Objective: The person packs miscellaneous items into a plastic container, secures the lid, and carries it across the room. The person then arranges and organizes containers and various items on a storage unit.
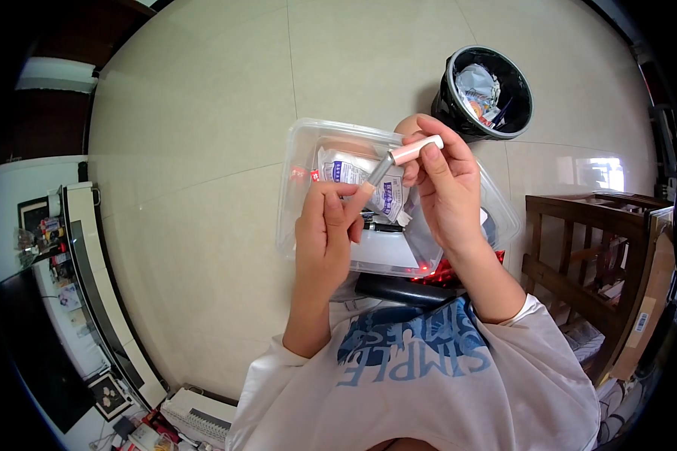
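So the right hand (447,180) is pinching a slim pink-and-silver tube with a white end (408,152), held at a slant over the open, clear plastic box (338,133). The left hand (323,229) has a finger up by the silver end; can't tell if it's gripping. Below, a crinkly white plastic packet with blue print (390,197) sits inside the box's rim. Beyond the far edge and off to the left it's wide-open beige tiled floor (203,98). Tighter on the right: round black bin (450,113) near the far corner, dark brown wooden frame (572,282) nearer.
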`<state>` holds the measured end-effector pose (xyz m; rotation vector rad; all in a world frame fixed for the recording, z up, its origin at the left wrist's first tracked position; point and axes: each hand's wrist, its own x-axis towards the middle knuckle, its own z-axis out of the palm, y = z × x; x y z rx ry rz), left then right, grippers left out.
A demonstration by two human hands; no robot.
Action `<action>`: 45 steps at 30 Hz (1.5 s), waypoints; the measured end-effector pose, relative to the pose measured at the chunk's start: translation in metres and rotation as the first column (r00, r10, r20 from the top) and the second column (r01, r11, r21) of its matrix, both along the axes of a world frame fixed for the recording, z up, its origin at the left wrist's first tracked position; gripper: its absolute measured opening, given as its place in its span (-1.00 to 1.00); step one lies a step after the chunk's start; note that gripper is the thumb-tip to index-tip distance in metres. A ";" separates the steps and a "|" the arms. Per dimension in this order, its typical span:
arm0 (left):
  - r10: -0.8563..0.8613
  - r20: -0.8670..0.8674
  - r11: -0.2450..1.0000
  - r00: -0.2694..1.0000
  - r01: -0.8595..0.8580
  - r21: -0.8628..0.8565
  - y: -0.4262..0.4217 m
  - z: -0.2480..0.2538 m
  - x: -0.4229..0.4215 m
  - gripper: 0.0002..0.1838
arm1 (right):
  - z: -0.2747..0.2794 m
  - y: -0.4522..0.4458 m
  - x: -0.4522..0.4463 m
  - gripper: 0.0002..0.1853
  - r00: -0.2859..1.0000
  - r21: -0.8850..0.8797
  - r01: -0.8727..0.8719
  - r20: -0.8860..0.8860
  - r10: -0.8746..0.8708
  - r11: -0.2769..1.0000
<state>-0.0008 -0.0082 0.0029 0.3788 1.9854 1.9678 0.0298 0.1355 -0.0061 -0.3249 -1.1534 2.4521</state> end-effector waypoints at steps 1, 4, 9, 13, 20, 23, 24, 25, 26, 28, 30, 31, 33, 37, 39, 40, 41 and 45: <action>-0.037 -0.010 0.999 0.999 0.037 -0.039 -0.001 0.000 0.000 -0.72 | 0.000 0.000 0.000 -0.71 1.000 0.000 0.000 0.000 0.000 1.000; -0.070 -0.015 0.995 0.997 0.069 -0.067 -0.001 0.000 0.000 -0.75 | 0.002 -0.002 0.000 -0.72 1.000 -0.003 0.019 0.023 -0.019 1.000; -0.061 -0.094 0.996 0.994 0.054 -0.078 0.001 -0.002 0.001 -0.83 | 0.002 -0.001 0.001 -0.76 0.999 0.118 -0.001 0.052 -0.005 0.993; -0.059 -0.066 0.998 0.996 0.057 -0.038 0.001 0.000 0.001 -0.84 | -0.003 -0.003 0.003 -0.78 0.996 0.101 -0.088 0.037 0.085 0.991; 0.064 -0.229 0.992 0.971 -0.087 -0.091 0.001 -0.006 0.001 -0.87 | -0.005 -0.003 0.003 -0.85 0.994 0.177 -0.094 0.078 0.081 0.980; 0.022 -0.243 0.972 0.970 -0.078 -0.221 0.001 0.002 0.003 -0.88 | -0.008 -0.002 0.005 -0.85 0.993 0.232 -0.115 0.063 0.103 0.966; 0.024 -0.242 0.973 0.970 -0.079 -0.219 0.001 -0.001 0.002 -0.88 | -0.009 -0.001 0.005 -0.85 0.993 0.247 -0.118 0.050 0.109 0.962; 0.005 -0.284 0.976 0.959 -0.066 -0.206 0.000 -0.004 0.001 -0.88 | -0.008 -0.001 0.005 -0.85 0.993 0.250 -0.119 0.051 0.109 0.961; -0.015 -0.328 0.979 0.945 -0.052 -0.195 0.000 -0.007 0.001 -0.87 | -0.007 -0.001 0.004 -0.84 0.994 0.225 -0.112 0.008 0.113 0.968; -0.015 -0.291 0.994 0.957 -0.017 -0.108 0.002 -0.008 0.001 -0.79 | -0.005 0.000 0.002 -0.84 0.993 0.205 -0.100 -0.040 0.111 0.974; -0.029 -0.259 1.000 0.965 0.028 -0.009 0.006 -0.007 -0.002 -0.69 | -0.001 0.004 0.000 -0.83 0.973 0.008 -0.115 -0.201 0.115 0.993; 0.030 -0.294 0.999 0.955 -0.019 0.040 0.009 -0.006 -0.005 -0.53 | 0.002 0.010 0.000 -0.84 0.973 0.000 -0.084 -0.215 0.082 0.996; 0.136 -0.304 0.991 0.943 -0.133 0.029 0.012 -0.003 -0.008 -0.21 | 0.013 0.031 0.000 -0.83 0.963 -0.064 -0.018 -0.270 0.000 0.998; 0.113 -0.242 0.993 0.964 -0.106 0.043 -0.009 -0.016 -0.008 -0.33 | 0.038 0.106 0.017 -0.79 0.942 0.049 0.146 -0.313 -0.124 0.988; 0.100 -0.277 0.995 0.956 -0.103 0.004 -0.009 -0.020 -0.007 -0.42 | 0.051 0.144 0.033 -0.77 0.949 0.202 0.292 -0.182 -0.257 0.935; 0.080 -0.299 0.994 0.951 -0.096 -0.042 -0.008 -0.018 -0.003 -0.47 | 0.059 0.163 0.047 -0.77 0.935 0.246 0.340 -0.186 -0.300 0.907; 0.063 -0.322 0.991 0.945 -0.096 -0.089 -0.008 -0.018 0.000 -0.52 | 0.064 0.180 0.062 -0.76 0.942 0.313 0.334 -0.141 -0.305 0.889; -0.045 -0.347 0.981 0.937 -0.024 -0.192 -0.007 -0.017 0.004 -0.67 | 0.099 0.231 0.144 -0.75 0.894 0.555 0.333 0.072 -0.443 0.762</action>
